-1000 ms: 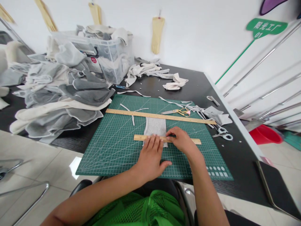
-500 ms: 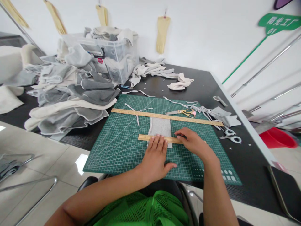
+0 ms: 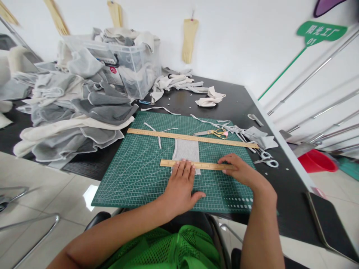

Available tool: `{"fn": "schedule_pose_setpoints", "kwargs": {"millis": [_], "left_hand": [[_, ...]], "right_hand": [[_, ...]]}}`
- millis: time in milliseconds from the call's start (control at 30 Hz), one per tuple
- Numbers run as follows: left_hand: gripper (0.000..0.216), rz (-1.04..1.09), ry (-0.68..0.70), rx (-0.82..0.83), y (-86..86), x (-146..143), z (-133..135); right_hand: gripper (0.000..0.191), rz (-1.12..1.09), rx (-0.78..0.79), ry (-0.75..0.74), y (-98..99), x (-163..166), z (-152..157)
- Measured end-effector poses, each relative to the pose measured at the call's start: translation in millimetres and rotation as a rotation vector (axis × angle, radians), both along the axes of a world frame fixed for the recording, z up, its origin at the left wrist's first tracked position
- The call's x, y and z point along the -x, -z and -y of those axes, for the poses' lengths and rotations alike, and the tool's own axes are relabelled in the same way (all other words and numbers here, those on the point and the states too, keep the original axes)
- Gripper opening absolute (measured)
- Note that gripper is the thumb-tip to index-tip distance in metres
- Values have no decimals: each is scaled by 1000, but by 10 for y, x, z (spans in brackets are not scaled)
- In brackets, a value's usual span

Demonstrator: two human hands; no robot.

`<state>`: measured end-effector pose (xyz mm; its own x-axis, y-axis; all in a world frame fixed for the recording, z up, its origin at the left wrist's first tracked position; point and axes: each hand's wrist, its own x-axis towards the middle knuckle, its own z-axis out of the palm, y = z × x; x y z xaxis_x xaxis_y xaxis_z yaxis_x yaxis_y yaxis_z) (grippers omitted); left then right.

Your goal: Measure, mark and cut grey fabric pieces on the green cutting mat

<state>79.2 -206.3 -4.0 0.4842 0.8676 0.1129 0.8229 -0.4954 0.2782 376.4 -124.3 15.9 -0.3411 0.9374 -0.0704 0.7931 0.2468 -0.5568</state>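
Green mat (image 3: 134, 179): landmark; grey cloth piece (image 3: 186, 150) lies at its middle, short ruler (image 3: 207, 166) across the cloth's near end.
Left hand (image 3: 181, 188): over the mat's near half, fingers extended and close together, thumb spread, pressing ruler and cloth, grasping neither.
Right hand (image 3: 238, 170): at the mat's right part; thumb and forefinger parted about the short ruler's right end. Cannot tell whether they grip.
Long ruler (image 3: 146, 132): across the mat's far part, meeting the cloth's far edge.
Clear box (image 3: 143, 71): beyond the mat's far-left corner; grey and cream fabrics (image 3: 126, 36) heaped above its rim.
Red bucket (image 3: 316, 160): right of the mat, below table level; contents cannot be told.
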Motion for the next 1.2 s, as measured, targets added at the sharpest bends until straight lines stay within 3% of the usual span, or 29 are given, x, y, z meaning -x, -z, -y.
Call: {"fn": "schedule_pose_setpoints", "kwargs": {"millis": [400, 533, 633, 767, 900, 967, 1067, 1200], "left_hand": [[92, 25, 2, 3, -20, -11, -11], [92, 39, -8, 29, -25, -16, -15], [93, 46, -2, 53, -47, -10, -19], [92, 51, 9, 66, -45, 4, -25], [93, 49, 15, 44, 12, 1, -33], [93, 45, 9, 30, 36, -4, -37], [93, 37, 5, 19, 48, -7, -36], [92, 33, 9, 21, 59, -1, -33]], "right_hand": [[29, 57, 17, 19, -46, 65, 20], [33, -8, 23, 122, -126, 145, 46], [32, -36, 1, 198, -289, 190, 112], [29, -7, -140, 196, -631, 187, 90], [26, 8, -140, 144, -855, 45, -426], [25, 12, -99, 142, -822, -69, -822], [24, 42, -216, 300, -590, -218, -1318], [23, 78, -273, 363, -187, -327, -1586]]}}
